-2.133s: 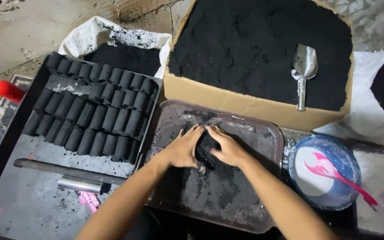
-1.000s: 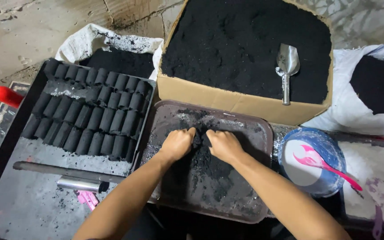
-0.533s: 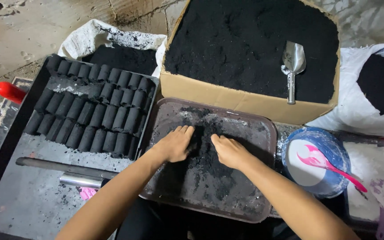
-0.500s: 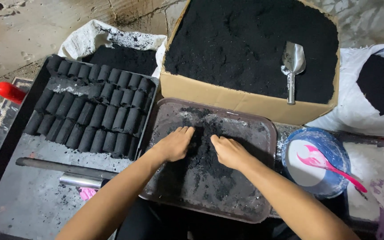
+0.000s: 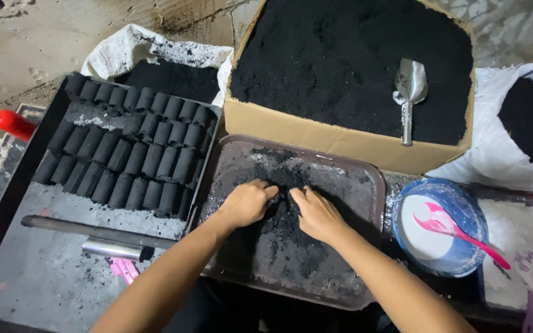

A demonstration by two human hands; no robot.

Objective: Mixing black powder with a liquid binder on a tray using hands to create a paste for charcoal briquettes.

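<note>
My left hand [image 5: 246,202] and my right hand [image 5: 316,213] rest palm down on a brown plastic tray [image 5: 371,185]. Between their fingertips lies a small heap of damp black charcoal powder [image 5: 282,192], which both hands press and gather. Fingers are curled around the heap from either side. Thinner black powder is smeared over the rest of the tray.
Left of the tray, a dark metal tray [image 5: 26,271] carries rows of black cylindrical briquettes [image 5: 128,157], a metal rod [image 5: 94,229] and a steel tube [image 5: 115,250]. Behind stands a cardboard box [image 5: 316,132] of black powder with a metal scoop [image 5: 409,92]. A blue bowl [image 5: 464,213] with white paste and pink spoon [image 5: 458,229] sits right.
My hands spread flat over the tray powder, then drew back together around the small heap in the tray's middle. The camera view shifted slightly.
</note>
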